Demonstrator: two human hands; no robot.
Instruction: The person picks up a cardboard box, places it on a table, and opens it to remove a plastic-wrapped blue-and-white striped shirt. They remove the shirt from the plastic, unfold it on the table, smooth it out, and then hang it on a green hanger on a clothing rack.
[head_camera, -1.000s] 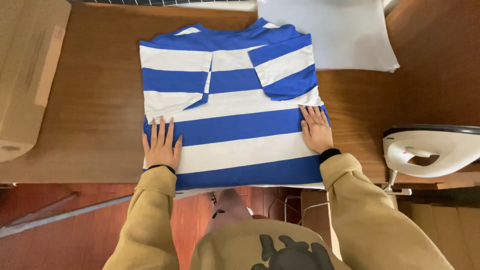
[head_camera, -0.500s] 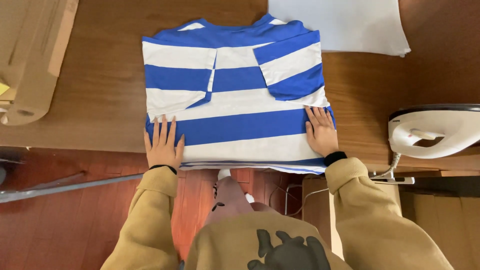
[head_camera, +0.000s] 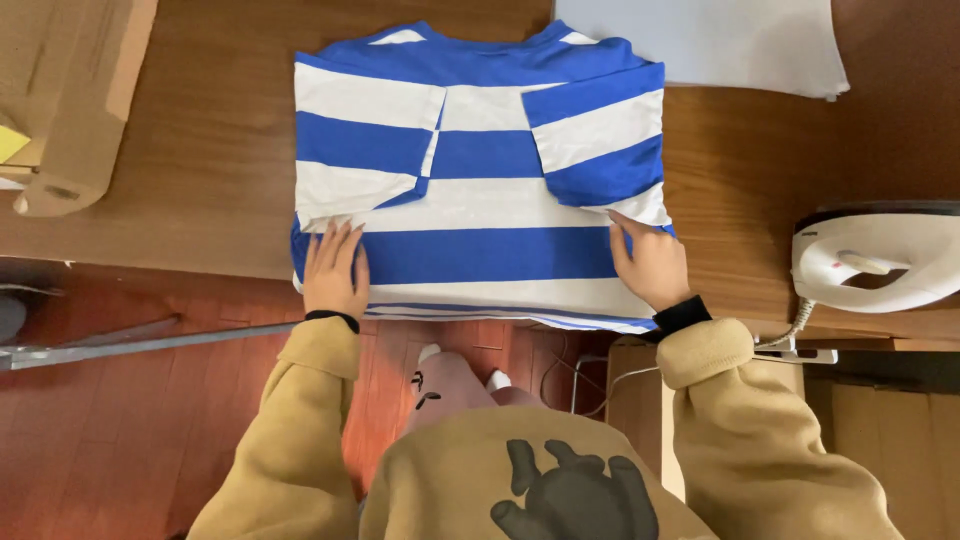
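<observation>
Blue and white stripes fill the middle of the frame: a soft knit shirt (head_camera: 478, 175) lies folded on the brown wooden table (head_camera: 210, 160), its sleeves turned in across the chest so the garment forms a near rectangle, with its lower hem hanging just over the table's near edge. You press your left hand (head_camera: 335, 270) flat on the lower left corner, fingers extended and close together, gripping nothing; your right hand (head_camera: 648, 262) rests open on the lower right edge, fingers spread along the fabric just below the folded right sleeve, likewise clasping nothing. Placed at opposite corners, the palms appear to hold the cloth taut and the side folds in line. The fabric looks limp and smooth, its creases straight where the sleeves double back, while the table beneath shows a hard, faintly glossy grain. Your tan sleeves (head_camera: 300, 420) are thick and fleecy, ending in dark cuffs. To the right, well apart from the shirt, a white plastic iron (head_camera: 880, 258) sits on the table's edge, its cord trailing down. A pale sheet of cloth (head_camera: 720, 40) lies at the far right corner, touching the shirt's shoulder, and a cardboard box (head_camera: 70, 90) stands at the left.
</observation>
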